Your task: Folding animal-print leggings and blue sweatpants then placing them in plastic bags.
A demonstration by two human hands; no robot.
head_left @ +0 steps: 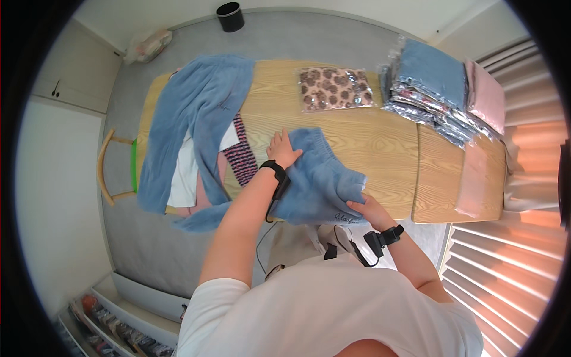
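Observation:
Blue fluffy fleece pants (318, 172), with a gathered elastic waistband and dark stitched script near the front hem, lie folded over at the table's near edge. My left hand (283, 151) rests on their left side with fingers stretched out, partly on the tabletop. At the right corner my right hand (370, 212) grips the fabric, thumb on top and fingers hidden beneath. To the left, a larger blue fleece garment (199, 107) is spread over white cloth (185, 175), pink cloth and a dark pink-and-navy knitted piece (242, 154).
Several clear-bagged folded garments (431, 74) are stacked at the back right. A leopard-print garment in a clear bag (335, 88) lies at the far middle of the table (386, 154). A pinkish plastic bag (473, 178) lies at the right end. A chair (107, 166) stands at the left.

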